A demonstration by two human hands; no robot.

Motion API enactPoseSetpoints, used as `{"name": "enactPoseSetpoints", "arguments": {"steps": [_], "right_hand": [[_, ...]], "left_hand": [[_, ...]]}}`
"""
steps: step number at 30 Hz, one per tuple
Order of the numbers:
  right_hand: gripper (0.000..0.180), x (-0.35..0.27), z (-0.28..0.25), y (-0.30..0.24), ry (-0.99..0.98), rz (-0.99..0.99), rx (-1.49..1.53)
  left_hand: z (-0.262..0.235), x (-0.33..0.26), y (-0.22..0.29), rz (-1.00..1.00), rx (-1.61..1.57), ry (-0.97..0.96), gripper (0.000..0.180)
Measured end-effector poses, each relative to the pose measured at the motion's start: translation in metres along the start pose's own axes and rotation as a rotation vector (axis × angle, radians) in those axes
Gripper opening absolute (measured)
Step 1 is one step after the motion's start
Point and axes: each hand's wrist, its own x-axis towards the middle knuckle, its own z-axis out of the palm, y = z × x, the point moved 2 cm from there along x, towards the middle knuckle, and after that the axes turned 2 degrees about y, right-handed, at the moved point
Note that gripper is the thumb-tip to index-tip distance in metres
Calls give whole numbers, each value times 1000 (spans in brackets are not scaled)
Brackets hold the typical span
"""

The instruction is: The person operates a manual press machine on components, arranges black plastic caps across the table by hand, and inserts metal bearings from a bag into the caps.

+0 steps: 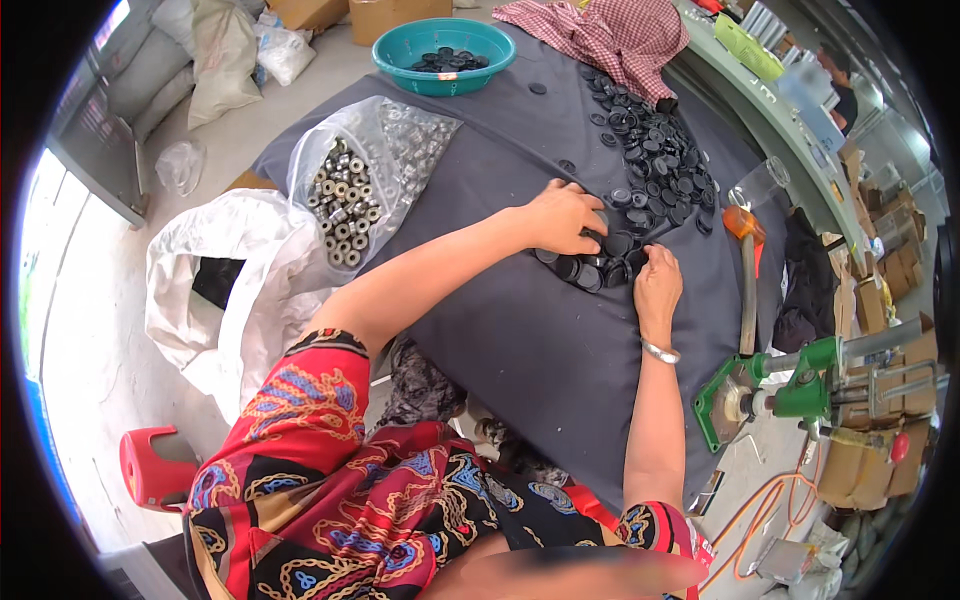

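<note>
Black round plastic caps (665,160) lie heaped on the dark grey tablecloth (500,320). A smaller cluster of caps (590,270) sits at the near end of the heap, between my hands. My left hand (567,217) reaches over the left side of this cluster, its fingers bent and apart, touching caps. At the right side is my right hand (658,287), fingers curled together with their tips against the caps. What lies inside its fingers is hidden.
A clear bag of metal rollers (350,205) and a teal basin (445,82) holding caps stand left and far. Checked cloth (610,35) lies at the far end. A hammer (747,280), a clear jar (762,182) and a green hand press (790,390) are at the right.
</note>
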Motion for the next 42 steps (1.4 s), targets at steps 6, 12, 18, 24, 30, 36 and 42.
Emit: {"name": "enactPoseSetpoints", "arguments": {"steps": [6,12,18,24,30,36,42], "right_hand": [[13,-2,-5,8,17,98,58],[18,31,0,7,123,25,18],[50,111,37,17,-108,-38,-20],[55,76,49,9,-420,-71,-14],[46,17,-11,-40,-484,-115,9],[33,90,-11,-101,-487,-4,-89],[42,138,105,-75,-498,-292,115]], "left_hand": [[-26,-66,9,-185,0,305,32],[-9,-102,-3,-371,-13,567,22],[-7,-93,2,-373,-21,601,22],[-5,-90,6,-381,96,530,35],[-8,-88,8,-424,142,362,26],[-5,-88,7,-406,161,406,14],[-3,-84,13,-348,158,467,12]]}}
